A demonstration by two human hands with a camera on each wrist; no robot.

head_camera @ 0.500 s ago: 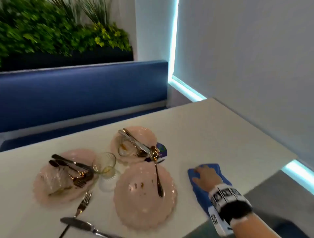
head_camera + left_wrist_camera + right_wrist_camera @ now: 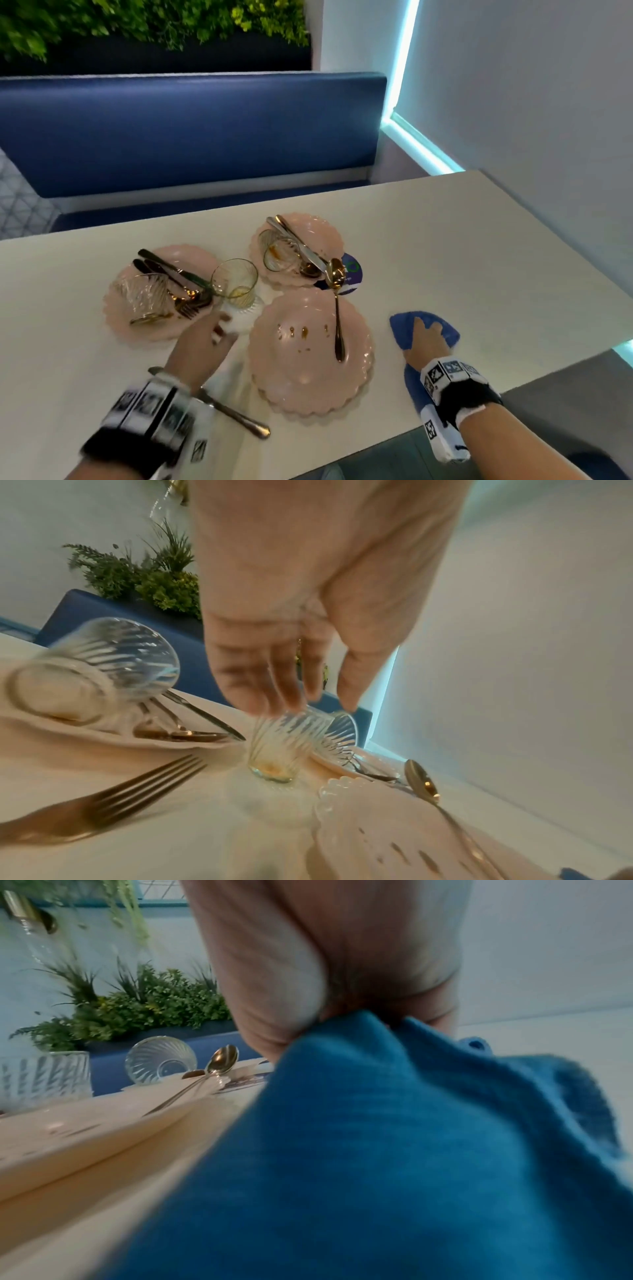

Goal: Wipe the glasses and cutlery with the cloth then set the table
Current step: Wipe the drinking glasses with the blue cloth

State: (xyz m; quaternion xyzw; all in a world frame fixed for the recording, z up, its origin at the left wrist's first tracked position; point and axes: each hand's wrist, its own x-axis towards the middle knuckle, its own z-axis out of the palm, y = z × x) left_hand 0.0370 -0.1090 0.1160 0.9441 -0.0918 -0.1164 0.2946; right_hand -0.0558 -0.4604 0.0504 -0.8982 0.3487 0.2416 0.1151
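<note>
On the white table (image 2: 445,240), seen from the head camera, three pink scalloped plates cluster left of centre, loaded with used cutlery and ribbed glasses.

The main change from half a second earlier: the left hand (image 2: 202,346), absent then, has come in from about 7 o'clock. Its relaxed fingers (image 2: 260,685) are spread and grasp nothing, their tips hovering just over the rim of the upright glass (image 2: 235,282), which stands on a small white coaster between the plates and holds amber dregs. Whether they already touch the rim is blurred.

The right hand (image 2: 426,339) remains at about 4 o'clock, lying on the blue cloth (image 2: 445,329) at the table's near right edge. The wrist view shows cloth (image 2: 377,1137) bunched under the palm, though the fingers there are hidden, so a real grasp cannot be told.

Other things lie as they did: a gold spoon (image 2: 337,308) across the nearest plate (image 2: 301,383), a tipped glass (image 2: 142,296) on the left plate, another on the far plate, a knife (image 2: 233,414) under the left wrist.

By judgement, wiping has not begun; glass and cloth are well apart, so the upright glass looks like the first item to be lifted and cleaned.
</note>
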